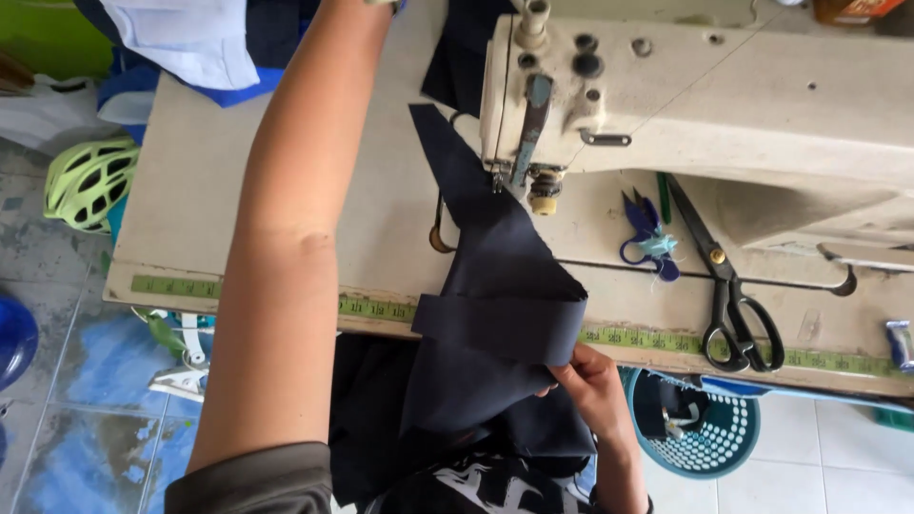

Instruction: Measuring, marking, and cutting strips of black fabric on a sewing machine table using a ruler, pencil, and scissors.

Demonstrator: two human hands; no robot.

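Head view: a long strip of dark navy fabric [495,286] is seen running from under the presser foot [543,202] of a cream sewing machine [724,105] down toward the near edge of the sewing table [190,190], where it spills over the edge into the lap. Its long axis is laid from the needle area at the far end toward the person, widening on the way, and a folded band of the same cloth is wrapped across it just at the near edge, over the yellow-green measuring tape [286,297] fixed along that edge.

The right hand [595,381] is the nearer one: it is held just below the near edge, fingers pinched closed on the right end of the folded band. The left arm [286,238] is stretched across the table toward its far edge, well left of the cloth; the left hand is cut off by the top of the frame, so its grip cannot be told.

To the right of the fabric, black shears [728,286] and small blue snips [647,243] are laid on the machine bed, apart from both hands.
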